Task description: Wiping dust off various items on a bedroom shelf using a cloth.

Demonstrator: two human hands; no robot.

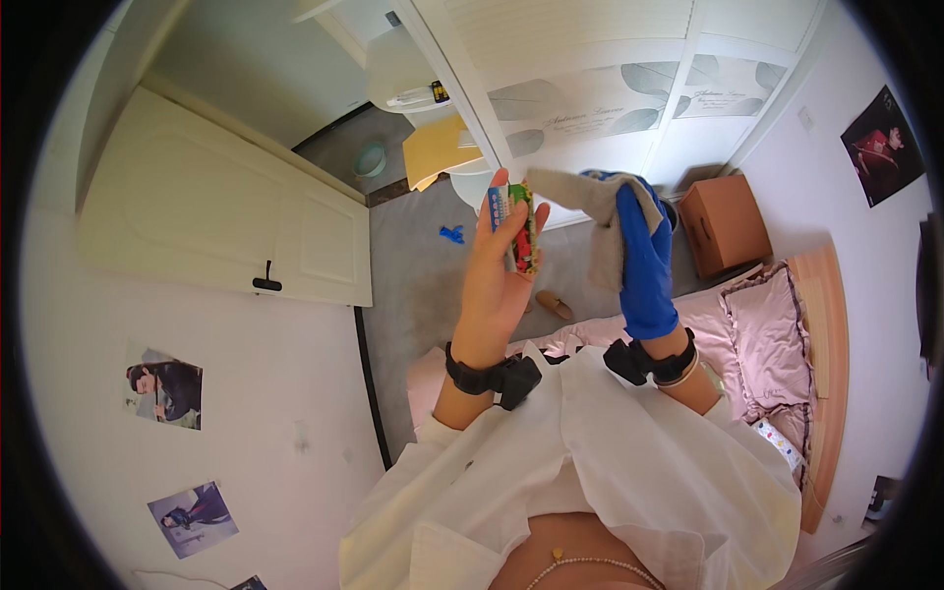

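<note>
Bare and raised in front of me, my left hand (495, 258) grips a small colourful printed packet (522, 228), green and red with a blue-and-white part (498, 205) beside it. The thumb lies across its front. My right hand (643, 251) wears a blue rubber glove and holds a grey-beige cloth (608, 221), part of which drapes down while another end reaches left towards the packet. Folds of cloth hide some gloved fingertips. Each wrist carries a black strap with a boxy module.
A pink bed (708, 324) with a wooden headboard stands at right, near a brown bedside cabinet (726, 225). On the grey floor lie a blue glove-like item (452, 234) and a tan slipper (554, 304). A white door (221, 214) stands at left; sliding wardrobe doors (590, 96) rise ahead.
</note>
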